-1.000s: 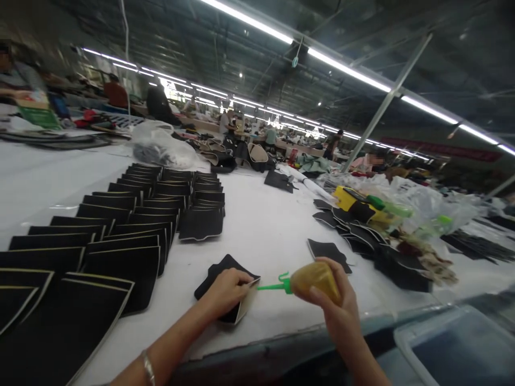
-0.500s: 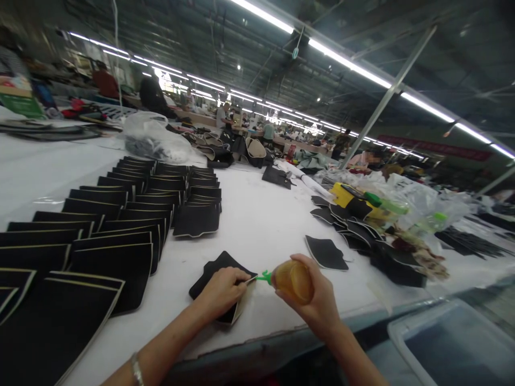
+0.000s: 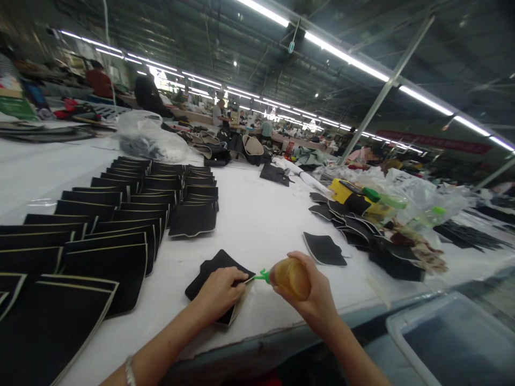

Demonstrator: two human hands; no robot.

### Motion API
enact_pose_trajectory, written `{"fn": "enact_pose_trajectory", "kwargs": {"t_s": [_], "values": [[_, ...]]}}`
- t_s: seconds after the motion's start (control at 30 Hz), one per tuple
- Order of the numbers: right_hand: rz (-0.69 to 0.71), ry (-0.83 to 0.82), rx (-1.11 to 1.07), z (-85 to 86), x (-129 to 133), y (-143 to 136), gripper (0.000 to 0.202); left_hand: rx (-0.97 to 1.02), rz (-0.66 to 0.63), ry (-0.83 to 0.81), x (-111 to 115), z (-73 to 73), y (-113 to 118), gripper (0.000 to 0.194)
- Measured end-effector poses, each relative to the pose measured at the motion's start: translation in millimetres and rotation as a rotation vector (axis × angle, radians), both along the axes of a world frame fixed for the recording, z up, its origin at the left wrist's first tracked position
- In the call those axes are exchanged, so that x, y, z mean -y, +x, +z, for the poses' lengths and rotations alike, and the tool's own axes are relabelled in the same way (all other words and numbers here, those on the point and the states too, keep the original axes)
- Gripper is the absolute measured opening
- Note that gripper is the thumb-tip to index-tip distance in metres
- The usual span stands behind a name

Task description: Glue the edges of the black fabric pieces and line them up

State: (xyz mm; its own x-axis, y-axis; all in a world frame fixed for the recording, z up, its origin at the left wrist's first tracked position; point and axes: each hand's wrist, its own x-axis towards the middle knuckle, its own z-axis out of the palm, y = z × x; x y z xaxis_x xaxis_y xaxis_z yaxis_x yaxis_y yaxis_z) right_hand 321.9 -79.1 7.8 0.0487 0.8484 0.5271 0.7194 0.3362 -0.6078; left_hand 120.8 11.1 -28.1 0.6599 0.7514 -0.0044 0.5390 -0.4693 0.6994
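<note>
A black leather-like piece [image 3: 205, 275] with a pale edge lies near the front of the white table. My left hand [image 3: 223, 289] is closed on it, fingers and thumb pinching its right corner, which is lifted and shows a light underside. In my right hand [image 3: 317, 297] is a squeeze bottle [image 3: 290, 277] of amber liquid, tilted on its side. Its green nozzle [image 3: 262, 276] points left, with the tip at the pinched corner's edge. Whether liquid comes out is too small to tell. A single black piece [image 3: 325, 249] lies flat beyond the bottle.
Overlapping rows of black pieces [image 3: 132, 220] cover the table's left side. On the right lie a loose pile of black pieces [image 3: 354, 228], a yellow container [image 3: 341, 192] and clear plastic bags [image 3: 406, 198]. A translucent bin [image 3: 450, 343] stands below the table's front edge.
The view has shifted slightly, so everything sits a little further left. Both hands keep the same hold, and the nozzle stays at the piece's corner.
</note>
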Motion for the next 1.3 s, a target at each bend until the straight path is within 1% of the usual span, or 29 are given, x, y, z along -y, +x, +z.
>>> {"fn": "enact_pose_trajectory", "kwargs": {"t_s": [0.13, 0.23, 0.33, 0.43, 0.5, 0.63, 0.77, 0.87, 1.03, 1.2, 1.3], "values": [[0.001, -0.038, -0.046, 0.5, 1.3, 1.3, 0.049, 0.006, -0.008, 0.013, 0.2, -0.8, 0.3, 0.036], [-0.009, -0.010, -0.049, 1.5, 0.4, 2.8, 0.049, -0.011, -0.005, 0.023, 1.4, 0.1, 0.0, 0.033], [0.015, -0.004, -0.045, 2.5, 0.9, 2.6, 0.048, -0.027, -0.004, 0.022, 2.9, 1.5, -0.2, 0.032], [0.039, -0.046, -0.074, 2.4, 2.5, 2.0, 0.049, -0.043, 0.004, 0.018, 3.8, 1.9, -0.2, 0.030], [0.027, -0.050, -0.091, 1.4, 2.2, 2.8, 0.048, -0.051, 0.003, 0.021, 4.0, 1.5, -0.4, 0.030], [-0.007, 0.004, -0.087, -1.8, 0.5, 6.1, 0.047, -0.057, -0.006, 0.040, 4.2, 0.8, -0.6, 0.030], [0.037, -0.034, -0.091, -5.0, 4.3, 7.6, 0.050, -0.069, -0.005, 0.033, 4.5, 2.1, 0.2, 0.029], [0.070, -0.077, -0.151, -8.4, 7.5, 9.4, 0.052, -0.078, -0.004, 0.028, 4.7, 3.0, 0.1, 0.030], [-0.025, -0.091, -0.297, -15.3, 8.5, 11.9, 0.050, -0.062, -0.034, 0.039, 4.9, 3.3, -2.2, 0.036], [0.038, -0.142, -0.373, -19.4, 11.3, 9.4, 0.051, -0.066, -0.051, 0.015, 5.4, 4.4, -3.2, 0.035], [0.024, -0.136, -0.424, -21.1, 11.5, 9.5, 0.051, -0.057, -0.060, 0.007, 5.1, 3.5, -3.7, 0.037]]}}
